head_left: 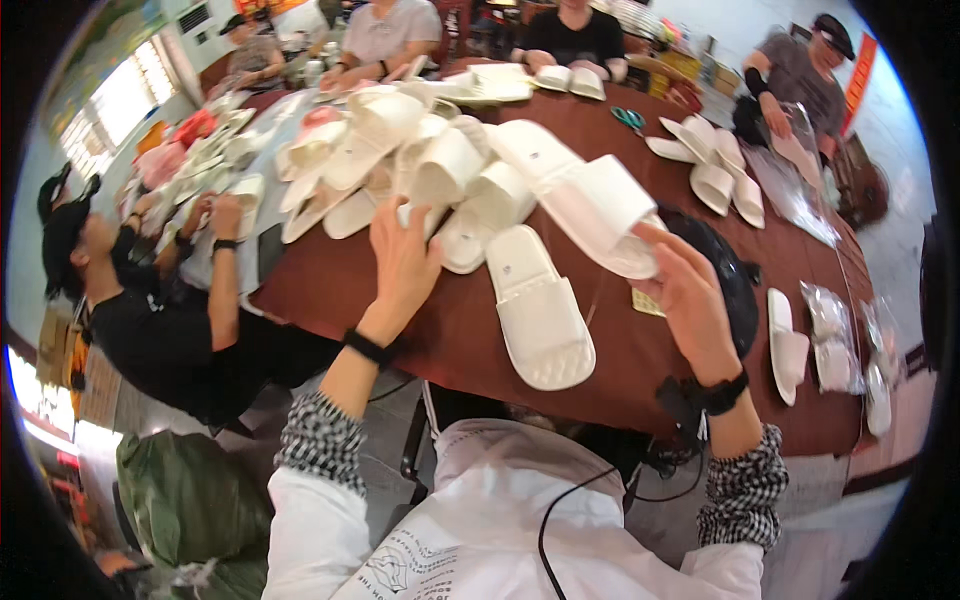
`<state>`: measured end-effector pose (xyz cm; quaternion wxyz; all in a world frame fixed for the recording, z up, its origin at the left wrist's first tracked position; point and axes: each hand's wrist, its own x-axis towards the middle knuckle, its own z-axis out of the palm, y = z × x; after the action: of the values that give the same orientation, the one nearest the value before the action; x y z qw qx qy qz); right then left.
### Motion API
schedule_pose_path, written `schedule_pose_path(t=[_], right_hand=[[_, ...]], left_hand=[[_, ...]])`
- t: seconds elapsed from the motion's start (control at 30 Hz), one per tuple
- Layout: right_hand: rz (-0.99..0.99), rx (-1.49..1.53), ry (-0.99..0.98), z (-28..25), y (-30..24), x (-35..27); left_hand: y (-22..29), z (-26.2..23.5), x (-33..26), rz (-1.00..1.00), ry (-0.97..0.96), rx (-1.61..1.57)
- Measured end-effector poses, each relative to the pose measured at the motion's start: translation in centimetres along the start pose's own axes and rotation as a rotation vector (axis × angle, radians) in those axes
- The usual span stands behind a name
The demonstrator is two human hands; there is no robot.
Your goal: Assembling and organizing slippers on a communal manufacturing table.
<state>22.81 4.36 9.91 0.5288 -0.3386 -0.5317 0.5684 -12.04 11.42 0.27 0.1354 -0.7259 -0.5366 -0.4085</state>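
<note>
My right hand (690, 300) grips a white slide slipper (575, 195) by its toe end and holds it tilted above the table. My left hand (402, 258) is at the near edge of a heap of white slippers (375, 130), its fingers closed on the edge of one slipper (445, 170); the fingertips are partly hidden. Between my hands, a single white slipper (540, 325) lies on the brown tablecloth, toe toward me. Another slipper (485, 215) rests against the heap just right of my left hand.
On the brown-covered table (330, 290) lie a black cap (725, 280), green-handled scissors (628, 118), loose slippers (715, 165) and bagged slippers (832, 340). A co-worker in black (170, 340) sits at left; others work across the table. A green sack (190, 500) stands at lower left.
</note>
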Motion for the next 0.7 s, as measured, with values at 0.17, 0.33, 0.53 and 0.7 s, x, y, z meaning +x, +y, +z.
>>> schedule_pose_path(t=[0.17, 0.33, 0.53, 0.7], right_hand=[[0.061, 0.038, 0.020, -1.4, 1.7, -1.0], [0.056, 0.073, 0.069, -2.8, 3.0, -1.9], [0.084, 0.059, 0.129, -2.7, 4.0, -3.1], [0.142, -0.085, 0.139, -2.6, 5.3, -4.5]], left_hand=[[4.5, -2.0, -2.3, 0.076, -0.230, -0.341], [9.4, -1.7, -3.8, 0.122, -0.433, -0.579], [13.0, -0.4, -4.5, 0.045, -0.508, -0.648], [13.6, -2.0, -5.4, -0.150, -0.573, -0.696]])
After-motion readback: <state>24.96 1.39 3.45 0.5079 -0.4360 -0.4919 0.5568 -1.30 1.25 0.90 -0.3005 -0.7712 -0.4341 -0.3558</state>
